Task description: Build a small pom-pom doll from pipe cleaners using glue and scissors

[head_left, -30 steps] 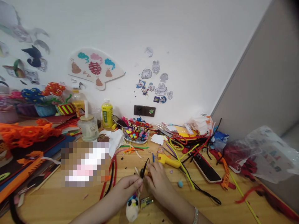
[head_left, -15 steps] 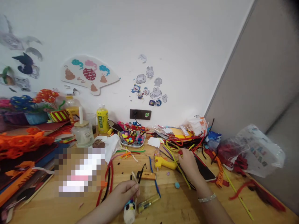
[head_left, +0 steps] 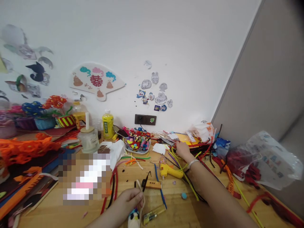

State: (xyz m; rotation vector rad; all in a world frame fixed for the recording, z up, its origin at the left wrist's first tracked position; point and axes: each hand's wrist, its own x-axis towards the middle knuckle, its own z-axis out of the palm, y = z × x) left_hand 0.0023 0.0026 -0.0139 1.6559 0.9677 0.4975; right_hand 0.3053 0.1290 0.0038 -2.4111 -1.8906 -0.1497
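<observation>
My left hand (head_left: 129, 199) stays low near the table's front edge, fingers pinched on a small fuzzy white craft figure (head_left: 133, 218) with a thin stem. My right hand (head_left: 182, 148) is stretched far across the wooden table (head_left: 175, 209) into the pile of coloured pipe cleaners (head_left: 190, 148); its fingers rest among them and I cannot make out whether they grip anything. A silver bracelet (head_left: 193, 163) sits on that wrist. A yellow glue gun (head_left: 169, 171) lies just left of the forearm.
A small orange box (head_left: 152, 184) and a yellowish lighter (head_left: 153, 214) lie near my left hand. A tray of small figures (head_left: 137, 142), a yellow bottle (head_left: 107, 124), a glass jar (head_left: 88, 139), orange crafts (head_left: 26, 148) and a plastic bag (head_left: 266, 161) crowd the table.
My right hand left the spot beside my left hand and reached away to the back right, into the pipe cleaner pile. The left hand kept hold of the fuzzy figure.
</observation>
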